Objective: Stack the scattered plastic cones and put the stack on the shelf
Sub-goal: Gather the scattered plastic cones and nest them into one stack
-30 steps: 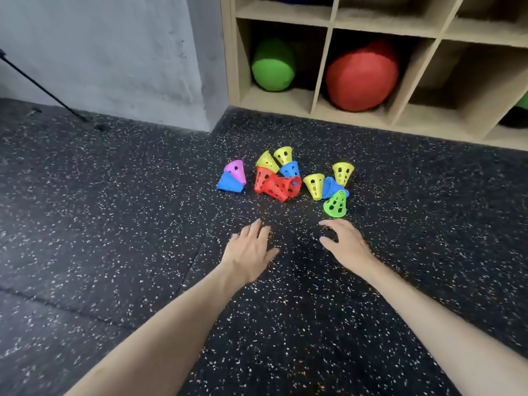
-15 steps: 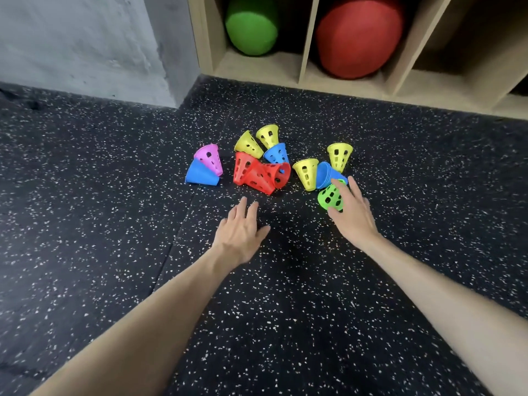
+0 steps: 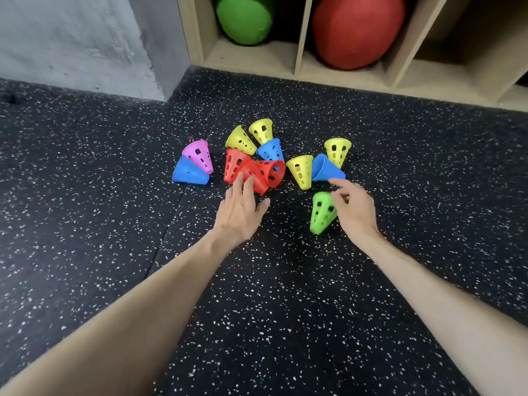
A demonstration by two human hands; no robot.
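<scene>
Now right hand (image 3: 353, 208) pinches green cone (image 3: 322, 212); left hand (image 3: 241, 207) reaches flat, grip spread.

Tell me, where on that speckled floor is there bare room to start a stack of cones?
Bare black speckled rubber floor lies between the two forearms, nearer the camera than the green plastic cone. More lies left of the blue plastic cone toward the grey wall. It is crowded around the red plastic cones, which the left hand reaches.

Head camera looks down, close over floor (image 3: 85, 224).
</scene>
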